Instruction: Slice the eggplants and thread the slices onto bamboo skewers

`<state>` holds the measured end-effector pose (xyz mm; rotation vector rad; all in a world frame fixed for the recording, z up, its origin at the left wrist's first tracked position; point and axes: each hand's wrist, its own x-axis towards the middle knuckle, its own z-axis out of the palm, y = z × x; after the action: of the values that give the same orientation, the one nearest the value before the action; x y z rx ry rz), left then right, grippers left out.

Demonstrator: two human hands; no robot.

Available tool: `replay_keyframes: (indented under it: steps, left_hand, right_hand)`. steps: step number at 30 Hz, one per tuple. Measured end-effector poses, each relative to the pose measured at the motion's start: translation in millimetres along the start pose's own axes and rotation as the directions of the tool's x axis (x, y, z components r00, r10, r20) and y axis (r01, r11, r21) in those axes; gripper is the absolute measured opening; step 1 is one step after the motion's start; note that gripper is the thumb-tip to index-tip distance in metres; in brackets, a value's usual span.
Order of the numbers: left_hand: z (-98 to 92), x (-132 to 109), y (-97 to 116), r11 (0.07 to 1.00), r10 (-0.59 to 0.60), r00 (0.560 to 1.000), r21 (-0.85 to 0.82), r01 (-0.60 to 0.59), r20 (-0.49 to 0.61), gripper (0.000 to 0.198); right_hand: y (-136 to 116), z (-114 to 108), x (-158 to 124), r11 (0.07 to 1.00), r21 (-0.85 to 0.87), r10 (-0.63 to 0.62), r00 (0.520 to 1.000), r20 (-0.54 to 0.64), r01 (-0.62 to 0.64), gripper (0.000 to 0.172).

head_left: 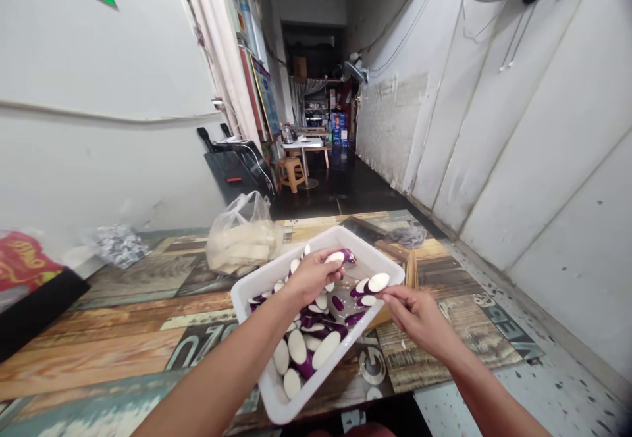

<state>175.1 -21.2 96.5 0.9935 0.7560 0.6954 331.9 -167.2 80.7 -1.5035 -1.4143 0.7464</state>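
Note:
A white plastic tray (270,409) of cut eggplant pieces (297,347), purple skin with pale cut faces, stands on the table in front of me. My left hand (312,278) is over the tray, thumb and fingers closed on one eggplant piece (336,257). At the tray's right rim, my right hand (419,315) is closed in a pinch on what looks like a thin stick, mostly hidden by the fingers. Close to its fingertips, inside the tray, lies a slanted eggplant slice (378,283); whether the stick passes through it I cannot tell.
Behind the tray sits a clear plastic bag (244,236) with pale blocks inside. A crumpled grey plastic bag (407,235) lies at the back right of the wood-patterned table (197,276). Shiny silver material (118,245) and a red package (24,266) are at the left.

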Motion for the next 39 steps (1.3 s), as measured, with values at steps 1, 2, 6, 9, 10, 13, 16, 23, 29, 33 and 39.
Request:
replay_keyframes:
  steps: [1, 2, 6, 9, 10, 13, 16, 23, 29, 33, 39]
  left_hand:
    - [-2.7, 2, 1, 0.999, 0.009, 1.0, -0.054, -0.01, -0.018, 0.03]
    - [-5.3, 3, 3, 0.995, 0.012, 0.999, -0.097, -0.016, -0.037, 0.026]
    - [-12.6, 8, 5, 0.973, -0.003, 0.996, -0.229, -0.017, -0.09, 0.01]
    - [-14.3, 11, 5, 0.962, -0.004, 0.993, -0.27, -0.029, -0.121, 0.007]
    - [-14.6, 12, 5, 0.96, -0.004, 0.992, -0.277, -0.032, -0.129, 0.006]
    - [-15.0, 12, 5, 0.956, -0.004, 0.99, -0.29, -0.037, -0.141, 0.005]
    - [-14.4, 11, 6, 0.96, -0.018, 0.988, -0.28, -0.026, -0.151, 0.007]
    - [-13.2, 10, 8, 0.961, -0.006, 0.984, -0.274, -0.043, -0.176, 0.006]
    - [-13.5, 10, 8, 0.968, -0.004, 0.983, -0.246, -0.042, -0.184, 0.007]
    - [-12.2, 9, 7, 0.976, 0.022, 0.989, -0.21, -0.054, -0.149, 0.009]
    - [-10.8, 8, 4, 0.98, 0.032, 0.992, -0.192, -0.055, -0.123, 0.009]
  right_hand:
    - [0, 0, -2, 1.0, -0.011, 0.009, 1.0, 0.012, -0.009, 0.025]
    - [0, 1, -5, 1.0, -0.022, 0.017, 1.0, 0.024, -0.016, 0.025]
    - [0, 0, -14, 0.997, -0.074, 0.023, 0.998, 0.054, -0.019, 0.026]
    - [-1, -2, -18, 0.994, -0.108, 0.015, 0.999, 0.048, -0.01, 0.026]
    - [-1, -2, -18, 0.993, -0.118, 0.012, 0.999, 0.048, -0.006, 0.026]
    - [-2, -4, -17, 0.99, -0.144, 0.002, 0.999, 0.052, 0.006, 0.027]
    - [-1, -4, -17, 0.985, -0.171, -0.007, 0.999, 0.051, 0.016, 0.029]
    - [-1, -7, -16, 0.974, -0.222, -0.029, 0.998, 0.05, 0.04, 0.03]
    - [-2, -10, -16, 0.97, -0.237, -0.044, 0.998, 0.05, 0.055, 0.031]
    - [-3, -13, -16, 0.969, -0.238, -0.054, 0.998, 0.028, 0.059, 0.031]
    - [-5, -15, -16, 0.972, -0.229, -0.047, 0.998, 0.028, 0.053, 0.032]
